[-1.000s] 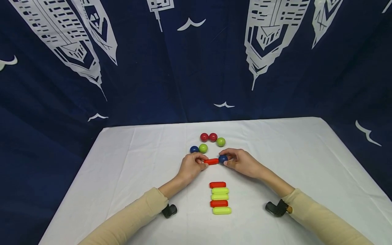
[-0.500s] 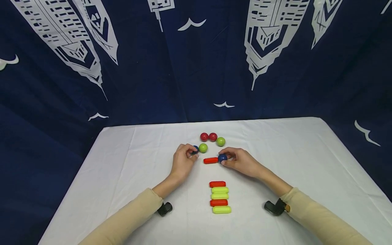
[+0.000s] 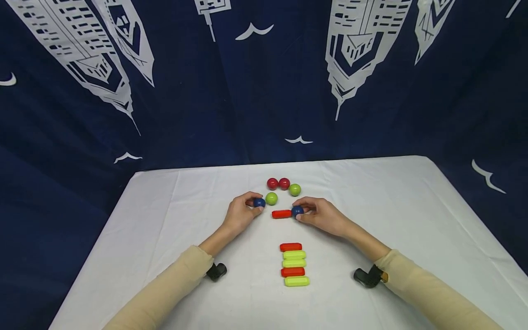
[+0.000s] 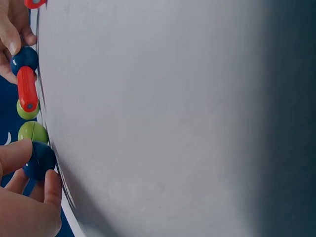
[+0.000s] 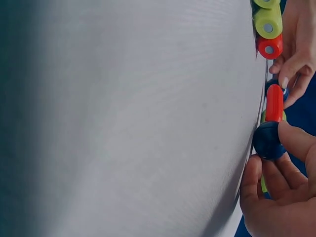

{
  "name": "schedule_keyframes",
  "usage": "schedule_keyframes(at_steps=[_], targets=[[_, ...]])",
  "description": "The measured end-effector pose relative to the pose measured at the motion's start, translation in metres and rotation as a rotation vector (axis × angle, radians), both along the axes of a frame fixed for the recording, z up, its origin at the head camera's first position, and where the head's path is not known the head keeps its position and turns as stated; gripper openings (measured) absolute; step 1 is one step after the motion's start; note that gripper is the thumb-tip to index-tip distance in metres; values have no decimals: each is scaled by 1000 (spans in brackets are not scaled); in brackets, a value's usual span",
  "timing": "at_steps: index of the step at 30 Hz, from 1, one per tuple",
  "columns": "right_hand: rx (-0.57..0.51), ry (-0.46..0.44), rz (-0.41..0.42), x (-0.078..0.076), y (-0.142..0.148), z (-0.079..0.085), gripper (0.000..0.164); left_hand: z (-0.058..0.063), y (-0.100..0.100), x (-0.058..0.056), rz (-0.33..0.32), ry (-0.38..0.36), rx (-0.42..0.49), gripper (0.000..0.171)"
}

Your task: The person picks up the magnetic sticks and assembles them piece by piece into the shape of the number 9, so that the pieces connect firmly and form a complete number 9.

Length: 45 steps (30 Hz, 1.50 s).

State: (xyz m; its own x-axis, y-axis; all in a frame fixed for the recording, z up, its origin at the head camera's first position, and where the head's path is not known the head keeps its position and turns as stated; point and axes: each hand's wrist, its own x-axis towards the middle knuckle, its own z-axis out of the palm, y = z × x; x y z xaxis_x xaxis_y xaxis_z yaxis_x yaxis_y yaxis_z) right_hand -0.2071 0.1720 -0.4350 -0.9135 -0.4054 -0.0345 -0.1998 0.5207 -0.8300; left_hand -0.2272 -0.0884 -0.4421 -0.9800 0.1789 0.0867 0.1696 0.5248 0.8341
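Observation:
In the head view my left hand (image 3: 240, 214) pinches a blue ball (image 3: 259, 203) between thumb and fingers, close beside a green ball (image 3: 271, 198). My right hand (image 3: 326, 216) grips another blue ball (image 3: 297, 211). A short red rod (image 3: 281, 214) sticks out from that ball toward the left, its end against the ball, its other end free. The left wrist view shows the free end of this red rod (image 4: 27, 91) with a small round metal-looking spot. In the right wrist view thumb and fingers hold the blue ball (image 5: 268, 140) just above the cloth.
Two red balls (image 3: 272, 184) and a second green ball (image 3: 294, 189) lie in a row farther back. Nearer me, several red and yellow-green rods (image 3: 294, 263) lie stacked side by side. A white cloth (image 3: 173, 256) covers the table; a dark blue curtain (image 3: 247, 101) hangs behind.
My left hand has let go of the red rod, moved left and back, and taken hold of the other blue ball. My right hand stays on its blue ball, with the rod attached.

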Motion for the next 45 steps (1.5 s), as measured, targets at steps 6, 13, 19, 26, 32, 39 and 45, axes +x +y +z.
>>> schedule_keyframes(at_steps=[6, 13, 19, 26, 32, 39, 45], targets=[[11, 14, -14, -2, 2, -3, 33, 0, -2, 8, -54, -37, 27, 30], [0, 8, -12, -5, 2, -4, 33, 0, 3, 13, -97, -65, 67, 27], [11, 29, -1, -10, 4, -3, 33, -1, 5, 11, -88, -64, 71, 30], [0, 7, 15, -13, 6, -6, 36, 2, 5, 21, -47, -11, 71, 34], [-5, -2, 11, -12, 7, -5, 38, 8, 7, 48, -48, 80, 74, 22], [-20, -2, 6, -11, 8, -4, 37, 3, 15, 66, -251, -63, 64, 16], [-22, -1, 12, -11, 6, -6, 37, -3, 27, 66, -368, -121, 32, 15]])
